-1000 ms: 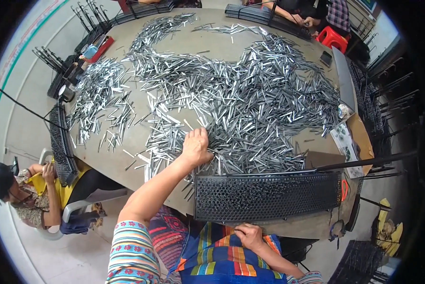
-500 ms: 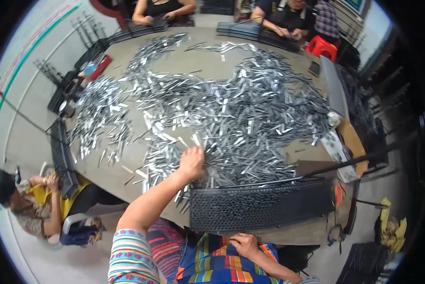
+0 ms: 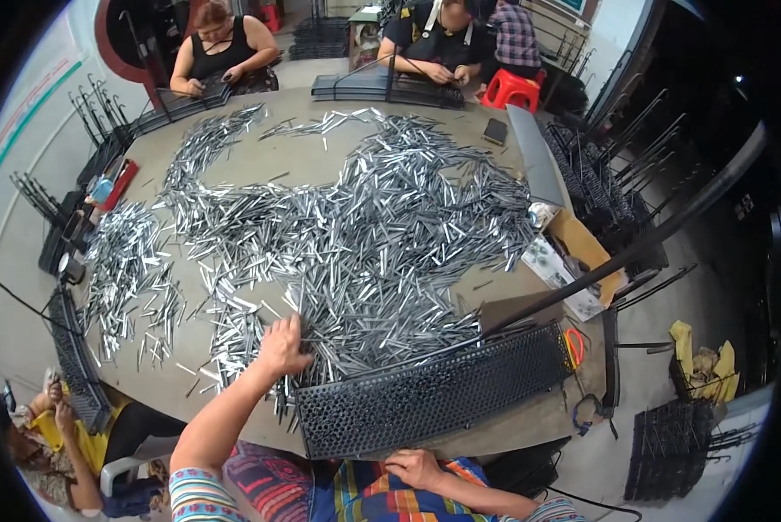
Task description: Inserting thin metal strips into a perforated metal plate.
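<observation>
My left hand [image 3: 282,346] reaches palm down into a wide heap of thin silvery metal strips [image 3: 382,235]. Its fingers lie on the strips and its thumb stands apart; whether any strip is under the fingertips cannot be made out. Right beside it lies a black perforated panel [image 3: 434,391], slightly curved, along the near table edge. A long dark rod [image 3: 617,257] rises from the panel's far side toward the upper right. Below the panel's near edge, my right hand [image 3: 415,470] rests by my striped clothing with curled fingers; anything in them is hidden.
Orange-handled scissors [image 3: 574,346] lie beside the panel's right end. An open cardboard box [image 3: 577,248] stands at the right table edge, a phone [image 3: 495,131] farther back. Co-workers sit across the table and at left with similar panels [image 3: 77,361]. A red tray [image 3: 116,184] sits at far left.
The whole view has shifted, moving the table left and down in the picture. My left hand stays at the strips, its thumb now showing apart. My right hand remains by the panel's near edge.
</observation>
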`<state>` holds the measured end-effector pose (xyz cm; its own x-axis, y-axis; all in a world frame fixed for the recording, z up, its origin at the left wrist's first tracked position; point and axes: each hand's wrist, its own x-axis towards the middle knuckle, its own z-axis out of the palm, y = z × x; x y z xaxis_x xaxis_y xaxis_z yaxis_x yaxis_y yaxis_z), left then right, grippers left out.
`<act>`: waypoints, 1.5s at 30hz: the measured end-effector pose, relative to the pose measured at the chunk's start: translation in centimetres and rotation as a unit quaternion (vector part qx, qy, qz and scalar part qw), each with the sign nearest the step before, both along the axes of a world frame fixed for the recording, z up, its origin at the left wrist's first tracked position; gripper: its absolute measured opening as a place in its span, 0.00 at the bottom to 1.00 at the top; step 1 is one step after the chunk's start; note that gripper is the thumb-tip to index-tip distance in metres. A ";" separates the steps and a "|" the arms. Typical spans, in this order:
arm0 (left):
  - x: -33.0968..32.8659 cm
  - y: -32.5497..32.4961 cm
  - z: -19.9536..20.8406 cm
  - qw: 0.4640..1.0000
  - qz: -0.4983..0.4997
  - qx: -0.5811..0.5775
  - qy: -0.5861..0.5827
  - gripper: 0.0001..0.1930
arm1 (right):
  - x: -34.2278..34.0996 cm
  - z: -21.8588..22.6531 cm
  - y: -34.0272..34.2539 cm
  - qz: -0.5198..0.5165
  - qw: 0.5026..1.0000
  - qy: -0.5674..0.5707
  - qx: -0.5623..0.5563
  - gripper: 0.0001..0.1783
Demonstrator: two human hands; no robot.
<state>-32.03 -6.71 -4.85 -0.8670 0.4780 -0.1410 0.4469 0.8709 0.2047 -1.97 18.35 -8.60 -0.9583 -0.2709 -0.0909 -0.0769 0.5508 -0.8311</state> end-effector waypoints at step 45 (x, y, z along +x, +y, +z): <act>-3.7 3.9 5.6 0.448 0.350 0.798 -0.201 0.11 | -18.9 14.1 -7.5 -0.203 0.941 0.220 -0.157 0.15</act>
